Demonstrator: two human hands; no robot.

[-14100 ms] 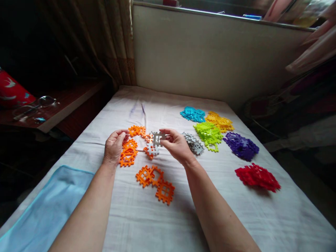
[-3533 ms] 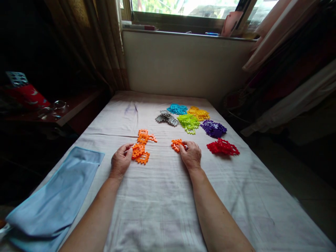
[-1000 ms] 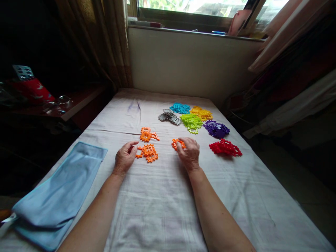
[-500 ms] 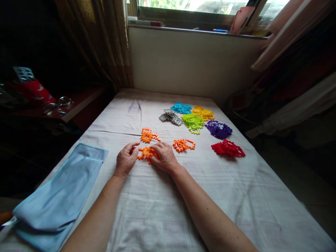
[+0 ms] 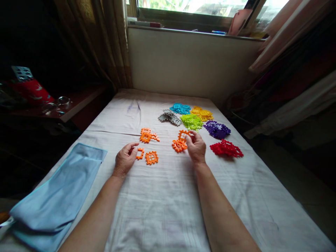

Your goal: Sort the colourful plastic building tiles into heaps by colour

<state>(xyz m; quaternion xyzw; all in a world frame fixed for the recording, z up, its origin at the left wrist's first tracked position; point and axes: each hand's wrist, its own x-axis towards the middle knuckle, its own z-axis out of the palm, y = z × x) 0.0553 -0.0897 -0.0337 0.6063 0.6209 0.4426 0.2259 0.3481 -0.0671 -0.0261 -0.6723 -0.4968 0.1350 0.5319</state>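
Observation:
My right hand (image 5: 196, 146) pinches an orange window-patterned interlocking plastic piece (image 5: 183, 135) by its right side. This piece is over a small orange pile (image 5: 179, 146). My left hand (image 5: 126, 159) has curled fingers, with thumb and forefinger at the left edge of an orange square frame piece (image 5: 140, 153); that edge is hidden behind the thumb. Just right of it an orange window-patterned square (image 5: 151, 158) lies flat on the bedsheet. Farther back are several more orange pieces (image 5: 145, 136), partly overlapping.
Sorted piles lie behind and to the right: grey (image 5: 170, 118), blue (image 5: 180, 108), yellow (image 5: 201, 113), lime green (image 5: 191, 121), purple (image 5: 217, 129) and red (image 5: 226, 148). A folded light-blue cloth (image 5: 60, 196) is at the left. Eyeglasses (image 5: 56, 105) rest on a side table.
My right hand has moved right and away from the near orange pieces, carrying a window-patterned piece to the small orange pile. My left hand has stayed nearly in place.

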